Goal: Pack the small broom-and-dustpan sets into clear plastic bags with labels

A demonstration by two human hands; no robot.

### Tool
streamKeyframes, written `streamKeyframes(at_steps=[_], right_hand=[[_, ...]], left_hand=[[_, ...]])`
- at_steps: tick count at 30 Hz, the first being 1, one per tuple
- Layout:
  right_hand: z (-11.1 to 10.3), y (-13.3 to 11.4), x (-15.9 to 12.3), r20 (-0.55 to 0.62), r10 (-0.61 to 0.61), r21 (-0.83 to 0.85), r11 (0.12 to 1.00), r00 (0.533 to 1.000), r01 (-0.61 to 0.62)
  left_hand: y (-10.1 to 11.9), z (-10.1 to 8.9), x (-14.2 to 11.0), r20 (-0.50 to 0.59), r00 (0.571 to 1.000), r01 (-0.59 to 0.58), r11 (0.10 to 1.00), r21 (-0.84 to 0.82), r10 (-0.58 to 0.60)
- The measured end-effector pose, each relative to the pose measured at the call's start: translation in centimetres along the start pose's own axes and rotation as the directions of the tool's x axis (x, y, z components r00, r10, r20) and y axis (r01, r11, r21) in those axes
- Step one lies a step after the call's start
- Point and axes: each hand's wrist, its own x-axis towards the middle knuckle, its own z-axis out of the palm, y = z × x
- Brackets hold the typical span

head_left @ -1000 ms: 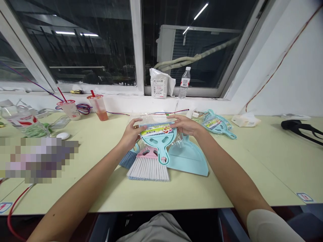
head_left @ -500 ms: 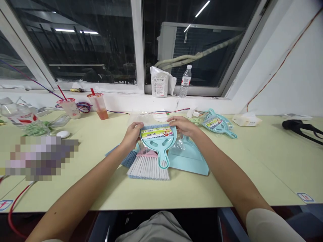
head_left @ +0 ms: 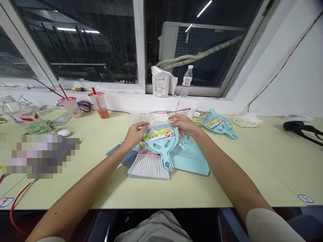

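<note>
Between my hands is a small turquoise dustpan [head_left: 161, 146] with a brush behind its printed label and clear plastic film around it. Its handle hangs toward me. My left hand [head_left: 136, 134] pinches at the upper left edge, thumb and fingers together. At the upper right edge, my right hand [head_left: 186, 125] grips the pan or its film; which one I cannot tell. Beneath lie a pink-topped broom head [head_left: 148, 166] with white bristles, a blue-bristled brush [head_left: 130, 158] and a larger light-blue dustpan [head_left: 190, 156], all partly covered.
Another wrapped turquoise dustpan set [head_left: 218, 125] lies at the back right, near a tissue pack [head_left: 247, 120]. Two drink cups [head_left: 100, 107] with red straws and a large bottle [head_left: 22, 114] stand left. A water bottle [head_left: 186, 82] is on the sill. A black object [head_left: 300, 129] lies far right.
The small dustpan has shifted slightly right and tilted, its left edge lower. My left hand has moved right with it, while my right hand has stayed nearly in place.
</note>
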Motion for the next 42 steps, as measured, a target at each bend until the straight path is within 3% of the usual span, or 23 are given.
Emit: streamKeyframes(at_steps=[6,13,18,28,37,42], right_hand=[[0.4,-0.5,-0.5,0.043,0.011,-0.063,0.998,0.999,-0.008],[0.2,-0.5,-0.3,0.004,0.035,-0.079,0.996,0.999,-0.035],[0.2,-0.4,-0.3,0.03,0.008,-0.071,0.997,1.0,-0.006],[0.1,-0.4,-0.4,0.044,-0.002,-0.061,0.998,0.999,0.004],[0.5,-0.7,-0.5,-0.006,0.005,-0.08,0.997,1.0,-0.005],[0.6,-0.3,-0.3,-0.065,-0.049,-0.151,0.988,0.997,0.038]], left_hand=[[-0.5,0.1,0.4,-0.03,0.999,-0.028,0.993,0.112,0.032],[-0.7,-0.4,0.5,0.016,0.999,-0.053,0.983,0.174,0.051],[-0.7,-0.5,0.7,0.055,0.983,-0.185,0.927,0.327,0.176],[-0.6,-0.5,0.9,-0.018,1.0,-0.007,0.999,0.052,0.008],[-1.0,-0.5,1.1,-0.095,0.995,-0.01,0.997,0.077,0.017],[-0.8,-0.6,1.1,-0.082,0.995,0.046,0.999,-0.022,-0.047]])
